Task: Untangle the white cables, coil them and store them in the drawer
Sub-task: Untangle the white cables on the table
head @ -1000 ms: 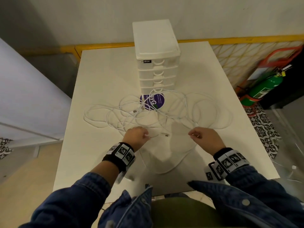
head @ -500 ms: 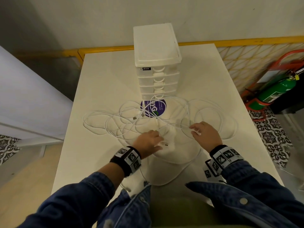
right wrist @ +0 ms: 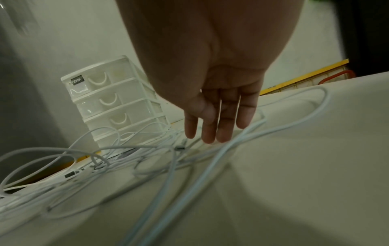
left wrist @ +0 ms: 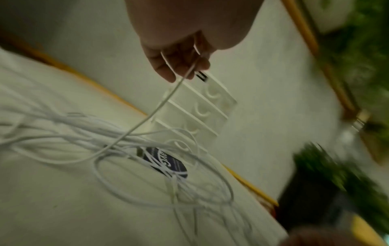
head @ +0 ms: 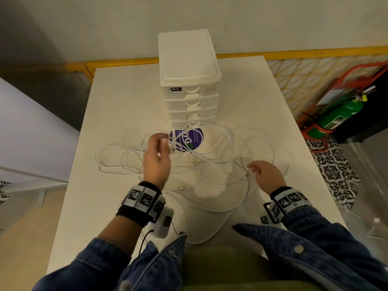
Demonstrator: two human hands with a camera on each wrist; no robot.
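White cables (head: pixel 210 156) sprawl in loose tangled loops across the middle of the head frame, on a matte white table (head: pixel 117 106), just in front of a translucent plastic drawer tower (head: pixel 190 80) at upper centre. Left hand (head: pixel 156 158) is raised above the tangle; right hand (head: pixel 265 175), centre right, hovers low with fingers loosely spread. Bare table shows left and beyond the tower; one loop reaches the near edge.

Left wrist view, blurred: fingers (left wrist: pixel 168 69) at top centre pinch one thin strand, which slants down into the pile over a round purple sticker (left wrist: pixel 168 164).

Right wrist view: fingers (right wrist: pixel 210 129) straight, holding nothing, tips just above the cables; the tower's four drawers are closed.
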